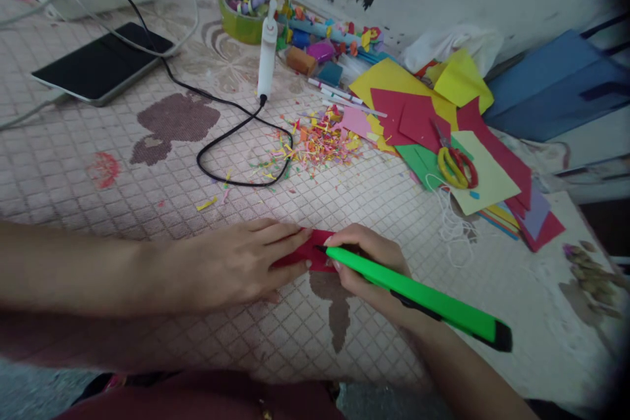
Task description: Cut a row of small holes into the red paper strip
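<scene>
A small strip of red paper lies on the quilted tablecloth in front of me. My left hand rests flat on its left part, fingers stretched out and pressing it down. Gripped in my right hand is a green box cutter with a black slider and a black end cap. Its dark tip points left and meets the red paper, or hovers just above it; I cannot tell which. My fingertips hide parts of the paper's edges.
Paper clippings lie ahead, near a glue gun with a looped black cord. Coloured paper sheets, scissors and white string are to the right. A tablet, wide tape roll and blue bag stand further off.
</scene>
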A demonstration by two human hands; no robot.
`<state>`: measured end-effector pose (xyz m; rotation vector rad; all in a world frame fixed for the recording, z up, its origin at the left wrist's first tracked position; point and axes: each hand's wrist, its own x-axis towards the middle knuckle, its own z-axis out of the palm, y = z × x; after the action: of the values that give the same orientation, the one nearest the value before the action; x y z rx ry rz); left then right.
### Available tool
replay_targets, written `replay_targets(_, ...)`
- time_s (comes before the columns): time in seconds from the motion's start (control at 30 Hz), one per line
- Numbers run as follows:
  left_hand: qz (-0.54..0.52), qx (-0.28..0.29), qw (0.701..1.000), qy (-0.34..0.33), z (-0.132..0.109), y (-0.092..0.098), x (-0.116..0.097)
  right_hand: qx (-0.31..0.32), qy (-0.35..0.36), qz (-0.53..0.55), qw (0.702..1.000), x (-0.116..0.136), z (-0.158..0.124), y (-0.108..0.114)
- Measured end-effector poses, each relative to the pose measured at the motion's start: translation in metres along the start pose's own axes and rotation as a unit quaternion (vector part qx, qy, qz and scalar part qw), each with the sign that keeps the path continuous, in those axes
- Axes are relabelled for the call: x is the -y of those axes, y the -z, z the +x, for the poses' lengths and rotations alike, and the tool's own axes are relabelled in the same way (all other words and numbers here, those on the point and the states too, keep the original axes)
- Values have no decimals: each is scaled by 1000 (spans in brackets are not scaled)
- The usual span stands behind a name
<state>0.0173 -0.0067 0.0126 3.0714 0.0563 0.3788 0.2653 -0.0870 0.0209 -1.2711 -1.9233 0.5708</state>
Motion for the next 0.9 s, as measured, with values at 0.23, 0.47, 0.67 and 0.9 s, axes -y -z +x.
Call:
replay_targets(0.23,-32,10,999,-15,0,-2,9,2,-23,0,1000,-5,-6,-4)
replay_targets(0.47,-24,32,999,17,-3,-5,-2,-5,-50,-8,999,-2,-8,-4)
replay_targets(0.67,-15,19,1000,19,-1,-5,-4,-4,-50,-6,999,1,-8,-3)
replay_targets(0.9,14,-2,999,30,1,-6,-11,-9,-42,-8,999,0,-7,-4)
